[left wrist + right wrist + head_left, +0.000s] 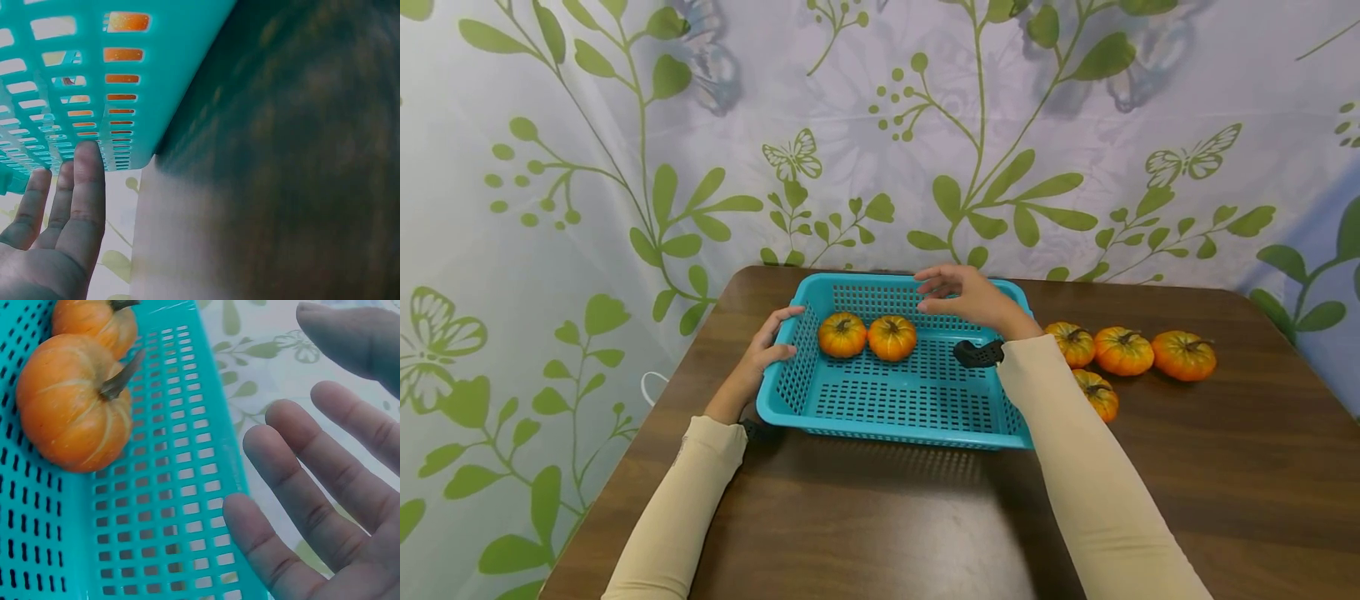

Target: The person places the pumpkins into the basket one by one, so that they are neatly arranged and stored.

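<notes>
Pumpkins [892,338], two of them, sit side by side toward the left end of the blue basket [895,434], stems up, with bare floor to their right. The filling looks to be in its early part: two in, and four other pumpkins [1123,351] left on the table [865,517], grouped beyond the basket's right end. The sleeve partly covers some of those, so more could be hidden there. The right hand [966,293] is held near the basket's back rim, fingers apart and loosely extended, holding nothing. The left hand [758,357] rests at the basket's left end, fingers nearly straight against the outer wall, apparently steadying it. Behind hangs a leaf-patterned cloth [850,100].
</notes>
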The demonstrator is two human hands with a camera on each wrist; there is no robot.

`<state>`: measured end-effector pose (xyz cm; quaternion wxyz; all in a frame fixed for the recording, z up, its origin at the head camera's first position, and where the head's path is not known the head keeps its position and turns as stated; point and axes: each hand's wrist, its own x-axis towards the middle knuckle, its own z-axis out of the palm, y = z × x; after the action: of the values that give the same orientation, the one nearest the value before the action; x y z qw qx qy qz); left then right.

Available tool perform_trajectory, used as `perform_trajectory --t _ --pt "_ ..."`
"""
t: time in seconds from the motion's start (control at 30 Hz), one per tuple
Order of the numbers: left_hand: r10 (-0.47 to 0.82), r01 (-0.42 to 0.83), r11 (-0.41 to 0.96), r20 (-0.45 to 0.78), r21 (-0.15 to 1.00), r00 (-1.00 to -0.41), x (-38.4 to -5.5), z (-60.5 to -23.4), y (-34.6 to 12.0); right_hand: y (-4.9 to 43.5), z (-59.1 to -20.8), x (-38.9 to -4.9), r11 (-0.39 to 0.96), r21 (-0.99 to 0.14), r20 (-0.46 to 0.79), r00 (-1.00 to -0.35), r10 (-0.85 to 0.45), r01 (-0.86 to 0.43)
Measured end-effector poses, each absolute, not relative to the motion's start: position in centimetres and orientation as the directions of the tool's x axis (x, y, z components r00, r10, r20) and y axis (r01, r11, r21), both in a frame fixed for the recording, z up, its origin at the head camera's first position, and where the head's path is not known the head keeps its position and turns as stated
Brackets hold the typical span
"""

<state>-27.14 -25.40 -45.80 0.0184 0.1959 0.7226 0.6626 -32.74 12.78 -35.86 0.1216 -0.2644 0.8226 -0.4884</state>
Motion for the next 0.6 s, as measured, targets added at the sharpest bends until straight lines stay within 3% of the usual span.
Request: perform_trajectory --t 0.6 --pt "0.307 0.256 0.049 0.229 0.966 -0.924 -27.1 -45.7 -25.3 14.1 -33.8 -29.7 0.326 -0.877 0.149 -0.845 -0.513 -0.352"
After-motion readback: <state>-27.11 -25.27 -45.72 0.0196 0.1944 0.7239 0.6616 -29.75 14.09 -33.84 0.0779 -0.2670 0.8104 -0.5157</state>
